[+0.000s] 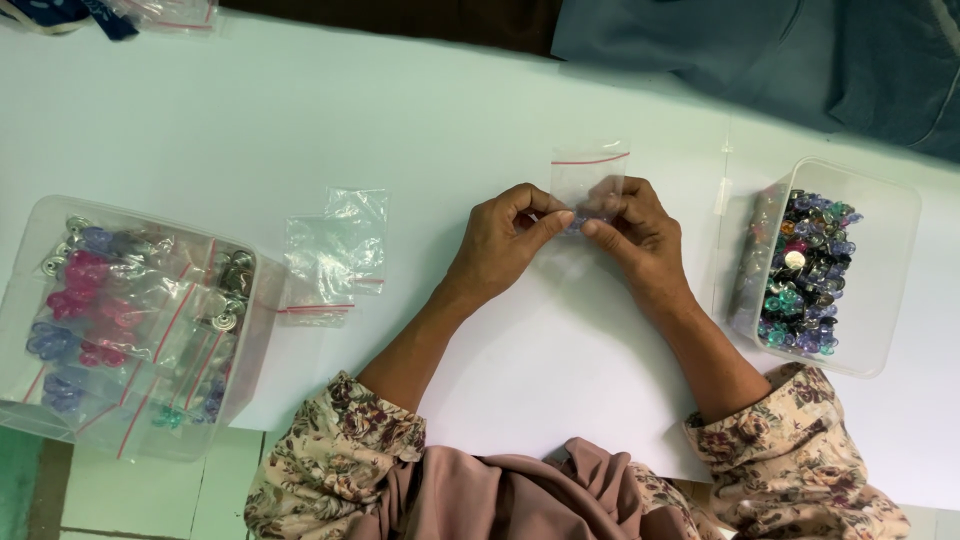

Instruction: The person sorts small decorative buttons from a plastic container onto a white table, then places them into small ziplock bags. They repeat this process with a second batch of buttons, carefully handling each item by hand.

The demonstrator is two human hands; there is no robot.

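A small clear zip bag (590,178) with a red seal line is held upright over the white table (400,120), pinched between both hands. My left hand (505,245) grips its lower left corner with thumb and forefinger. My right hand (640,235) holds its lower right side. Small bluish pieces (580,215) show through the plastic between my fingertips. I cannot tell whether the seal is closed.
A clear box (880,280) of several coloured beads or studs stands at the right. At the left a clear tub (250,330) holds filled small bags. Loose empty bags (335,250) lie between tub and hands. Dark cloth (780,50) lies at the far right edge.
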